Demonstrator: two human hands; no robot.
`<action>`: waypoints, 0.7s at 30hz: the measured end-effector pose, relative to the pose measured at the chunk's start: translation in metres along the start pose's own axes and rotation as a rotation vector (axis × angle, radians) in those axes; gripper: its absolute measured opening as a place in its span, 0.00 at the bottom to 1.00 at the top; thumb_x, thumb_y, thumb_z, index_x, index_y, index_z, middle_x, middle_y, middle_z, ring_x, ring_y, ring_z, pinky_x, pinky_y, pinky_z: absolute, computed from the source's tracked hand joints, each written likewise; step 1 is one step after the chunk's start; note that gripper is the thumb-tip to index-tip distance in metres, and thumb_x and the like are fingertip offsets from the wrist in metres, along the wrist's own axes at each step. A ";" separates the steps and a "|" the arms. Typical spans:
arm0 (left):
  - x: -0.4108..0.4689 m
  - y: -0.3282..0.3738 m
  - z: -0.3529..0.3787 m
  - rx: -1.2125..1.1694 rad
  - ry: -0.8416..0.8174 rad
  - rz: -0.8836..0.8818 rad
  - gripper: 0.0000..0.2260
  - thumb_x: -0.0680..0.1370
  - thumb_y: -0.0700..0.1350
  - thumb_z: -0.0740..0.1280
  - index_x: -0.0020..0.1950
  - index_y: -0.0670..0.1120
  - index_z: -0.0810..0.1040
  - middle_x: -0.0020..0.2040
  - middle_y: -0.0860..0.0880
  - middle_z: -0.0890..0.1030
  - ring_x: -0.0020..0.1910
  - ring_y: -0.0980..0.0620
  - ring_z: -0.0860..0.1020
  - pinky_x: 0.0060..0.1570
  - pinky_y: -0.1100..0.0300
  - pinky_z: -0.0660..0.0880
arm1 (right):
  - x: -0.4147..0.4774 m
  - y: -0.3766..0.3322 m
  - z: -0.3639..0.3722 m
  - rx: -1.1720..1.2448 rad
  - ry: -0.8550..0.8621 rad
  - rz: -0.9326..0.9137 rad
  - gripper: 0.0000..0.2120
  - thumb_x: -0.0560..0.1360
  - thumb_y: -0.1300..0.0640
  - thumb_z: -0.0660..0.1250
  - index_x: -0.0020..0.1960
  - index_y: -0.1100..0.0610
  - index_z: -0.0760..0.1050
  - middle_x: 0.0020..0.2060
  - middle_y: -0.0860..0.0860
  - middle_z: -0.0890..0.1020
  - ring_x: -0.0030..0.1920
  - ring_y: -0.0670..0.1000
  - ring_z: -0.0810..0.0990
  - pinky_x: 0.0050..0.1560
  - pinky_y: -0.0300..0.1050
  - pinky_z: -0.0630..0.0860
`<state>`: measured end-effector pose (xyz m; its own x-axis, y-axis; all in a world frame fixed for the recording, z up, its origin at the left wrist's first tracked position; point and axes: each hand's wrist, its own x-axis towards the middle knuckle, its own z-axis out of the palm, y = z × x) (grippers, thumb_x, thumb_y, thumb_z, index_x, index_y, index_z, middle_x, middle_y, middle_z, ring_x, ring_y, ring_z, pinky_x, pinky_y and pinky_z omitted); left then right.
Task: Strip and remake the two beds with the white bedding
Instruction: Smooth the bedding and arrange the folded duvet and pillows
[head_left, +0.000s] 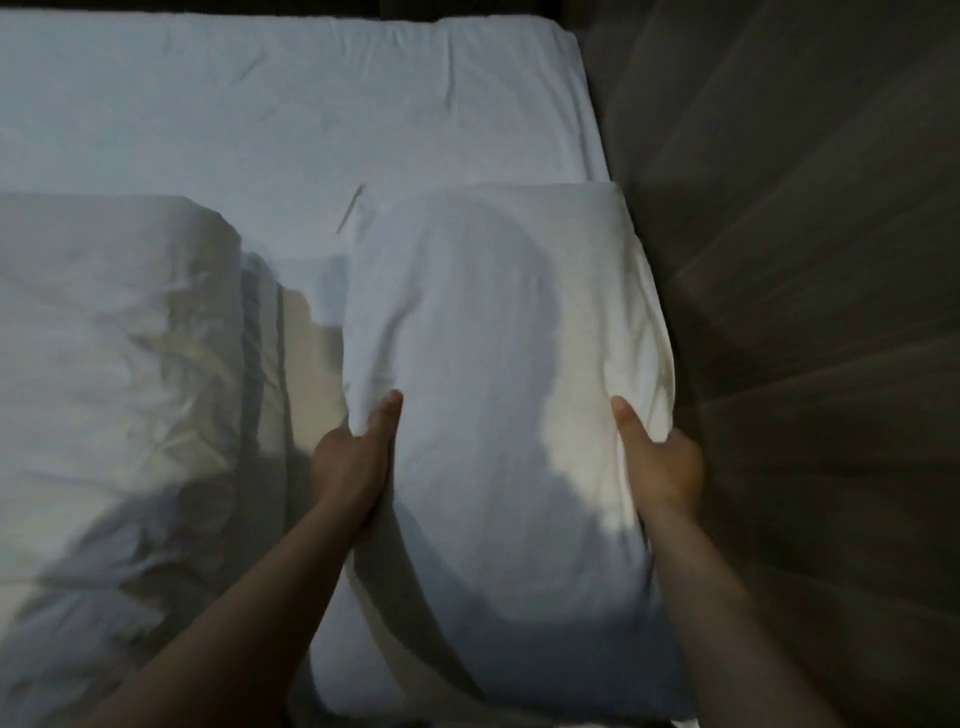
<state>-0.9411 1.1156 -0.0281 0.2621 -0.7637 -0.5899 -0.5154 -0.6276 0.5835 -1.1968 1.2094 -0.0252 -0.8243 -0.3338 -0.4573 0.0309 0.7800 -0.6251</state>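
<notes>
With my left hand (353, 462) and right hand (661, 467) fingers clamped on the pillow (493, 312), seemingly overhanging the right edge of the bed (260, 104), a slack grip could tip it off.

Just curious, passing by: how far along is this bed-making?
Done, it seems: a white sheet lies stretched fairly smooth. In hand: the left hand and right hand hold a pillow by its sides. Left: the bunched duvet beside it looks unspread; the second bed is unseen.
</notes>
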 end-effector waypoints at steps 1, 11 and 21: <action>-0.008 0.004 -0.009 0.017 0.032 0.061 0.31 0.74 0.67 0.62 0.55 0.39 0.78 0.47 0.42 0.79 0.47 0.41 0.77 0.47 0.55 0.70 | -0.008 -0.005 -0.006 0.001 0.042 -0.040 0.27 0.70 0.38 0.71 0.53 0.62 0.80 0.52 0.59 0.83 0.54 0.60 0.80 0.52 0.45 0.73; -0.102 0.030 -0.120 -0.119 0.230 0.356 0.24 0.72 0.66 0.65 0.33 0.44 0.77 0.30 0.46 0.78 0.35 0.43 0.78 0.35 0.57 0.68 | -0.122 -0.052 -0.088 0.089 0.177 -0.171 0.22 0.71 0.35 0.66 0.41 0.56 0.77 0.40 0.54 0.81 0.43 0.56 0.80 0.52 0.59 0.78; -0.171 0.060 -0.250 -0.226 0.407 0.573 0.28 0.71 0.65 0.59 0.27 0.42 0.73 0.24 0.45 0.73 0.27 0.49 0.73 0.29 0.58 0.65 | -0.238 -0.143 -0.130 0.260 0.142 -0.436 0.19 0.74 0.40 0.66 0.37 0.55 0.73 0.35 0.50 0.78 0.37 0.49 0.76 0.42 0.46 0.72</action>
<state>-0.8129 1.1710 0.2470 0.3068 -0.9492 0.0694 -0.4932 -0.0962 0.8646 -1.0785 1.2459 0.2552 -0.8598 -0.5091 -0.0408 -0.2079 0.4218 -0.8825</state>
